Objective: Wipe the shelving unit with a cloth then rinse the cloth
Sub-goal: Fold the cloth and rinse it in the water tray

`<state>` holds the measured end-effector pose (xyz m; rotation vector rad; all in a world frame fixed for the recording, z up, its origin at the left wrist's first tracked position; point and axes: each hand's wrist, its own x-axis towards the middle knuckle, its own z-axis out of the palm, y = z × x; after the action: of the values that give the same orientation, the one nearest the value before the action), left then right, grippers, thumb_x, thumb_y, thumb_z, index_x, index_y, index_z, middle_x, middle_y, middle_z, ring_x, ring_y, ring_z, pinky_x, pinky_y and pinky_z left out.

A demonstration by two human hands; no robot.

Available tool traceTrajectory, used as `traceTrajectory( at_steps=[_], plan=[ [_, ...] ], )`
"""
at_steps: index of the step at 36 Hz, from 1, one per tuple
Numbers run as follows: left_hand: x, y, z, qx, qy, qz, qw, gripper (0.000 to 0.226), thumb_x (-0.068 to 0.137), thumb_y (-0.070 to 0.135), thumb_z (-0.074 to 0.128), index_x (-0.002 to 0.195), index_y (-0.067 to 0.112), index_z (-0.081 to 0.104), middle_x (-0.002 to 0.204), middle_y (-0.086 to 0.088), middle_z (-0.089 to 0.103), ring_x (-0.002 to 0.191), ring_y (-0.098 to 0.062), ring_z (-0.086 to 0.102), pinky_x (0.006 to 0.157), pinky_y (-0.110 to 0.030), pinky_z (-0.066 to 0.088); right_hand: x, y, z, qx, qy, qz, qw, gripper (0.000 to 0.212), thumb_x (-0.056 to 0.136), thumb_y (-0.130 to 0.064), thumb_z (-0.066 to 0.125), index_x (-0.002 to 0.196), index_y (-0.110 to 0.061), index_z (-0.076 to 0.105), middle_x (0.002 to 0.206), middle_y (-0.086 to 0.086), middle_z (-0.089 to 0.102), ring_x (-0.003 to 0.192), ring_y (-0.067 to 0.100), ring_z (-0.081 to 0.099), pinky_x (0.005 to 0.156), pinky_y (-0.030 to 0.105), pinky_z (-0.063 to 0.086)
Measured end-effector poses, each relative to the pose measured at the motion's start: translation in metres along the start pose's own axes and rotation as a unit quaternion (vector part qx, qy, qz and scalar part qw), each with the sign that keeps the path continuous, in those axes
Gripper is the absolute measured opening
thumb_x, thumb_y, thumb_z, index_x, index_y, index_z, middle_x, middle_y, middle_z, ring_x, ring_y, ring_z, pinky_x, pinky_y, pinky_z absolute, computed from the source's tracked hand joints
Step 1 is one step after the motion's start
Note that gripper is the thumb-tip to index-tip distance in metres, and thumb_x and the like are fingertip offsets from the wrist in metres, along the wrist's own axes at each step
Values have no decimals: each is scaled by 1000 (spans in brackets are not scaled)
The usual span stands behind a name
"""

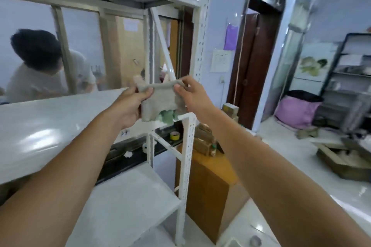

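Note:
A small grey cloth (160,102) with a green patch at its lower edge hangs stretched between my two hands, held up over the right end of the middle shelf. My left hand (130,104) pinches its left top corner between thumb and fingers. My right hand (192,94) pinches the right top corner. The white metal shelving unit (186,146) fills the left half of the view, with a top shelf overhead, a glossy middle shelf at chest height and a lower shelf below my arms.
A person in a grey shirt (40,70) bends behind the shelf's glass at the left. A brown cabinet (208,186) with boxes stands right of the shelf post. A dark doorway (255,62), a purple bag (297,110), a black rack (349,78) and a tray (345,158) lie to the right.

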<state>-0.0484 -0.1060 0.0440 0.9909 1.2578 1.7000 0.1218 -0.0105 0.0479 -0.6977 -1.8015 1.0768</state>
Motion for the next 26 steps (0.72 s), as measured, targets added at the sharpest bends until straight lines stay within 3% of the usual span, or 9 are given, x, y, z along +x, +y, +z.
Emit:
traceTrajectory(
  at_steps=[2,5,8,9,12,15,17,22,26],
  plan=[
    [4,-18,52,-15,-33,-5,999,26,97,21,62,120,11,61,106,-8,73,85,-19,73,57,-29,57,-12,12,-49,-43,67,-1,997,13,101,-29,59,106,-17,57,84,4,67,68,19,64,54,32,53],
    [10,-38,127,-28,-95,-15,995,30,93,22,68,120,11,61,115,-14,71,95,-26,72,63,-32,59,-32,31,-120,-37,153,27,987,19,100,-30,61,112,-15,58,88,7,67,69,20,62,57,33,51],
    [13,-55,191,-34,-164,-34,985,34,90,10,69,123,6,60,108,-14,71,85,-23,73,59,-28,59,-55,47,-187,-32,221,51,974,28,93,-36,69,113,-16,65,98,2,71,83,17,67,68,35,56],
    [12,-62,218,-31,-185,-44,981,35,89,6,69,123,5,59,105,-14,71,82,-22,74,57,-28,59,-67,52,-213,-12,236,61,970,24,92,-34,71,109,-17,67,93,0,71,79,17,66,62,34,56],
    [8,-80,286,-30,-231,-55,971,29,87,0,68,114,7,62,104,-15,71,81,-22,74,61,-31,62,-103,60,-280,67,232,114,964,15,93,-24,72,104,-13,69,88,4,69,65,14,62,51,26,50],
    [6,-98,347,-35,-263,-59,962,30,86,-1,69,114,8,63,112,-18,70,94,-29,72,75,-38,63,-136,67,-332,92,210,160,960,18,91,-11,73,107,-4,70,97,12,74,78,21,73,67,35,61],
    [6,-112,380,-36,-282,-64,957,29,86,0,70,113,8,64,115,-18,70,100,-32,71,78,-40,63,-151,72,-359,86,246,162,952,24,88,-6,75,111,-1,70,105,16,75,87,27,74,73,38,62],
    [8,-146,448,-36,-326,-93,940,28,87,4,70,115,5,66,116,-18,71,100,-29,72,84,-42,61,-183,77,-414,71,337,163,925,25,89,-12,76,113,-14,71,111,10,73,99,29,71,68,36,61],
    [8,-161,490,-50,-330,-114,936,30,87,6,71,116,3,67,112,-19,72,101,-30,71,78,-40,63,-196,80,-447,51,396,149,905,20,92,-11,73,111,-14,69,114,12,69,102,35,69,66,38,62]
  ],
)
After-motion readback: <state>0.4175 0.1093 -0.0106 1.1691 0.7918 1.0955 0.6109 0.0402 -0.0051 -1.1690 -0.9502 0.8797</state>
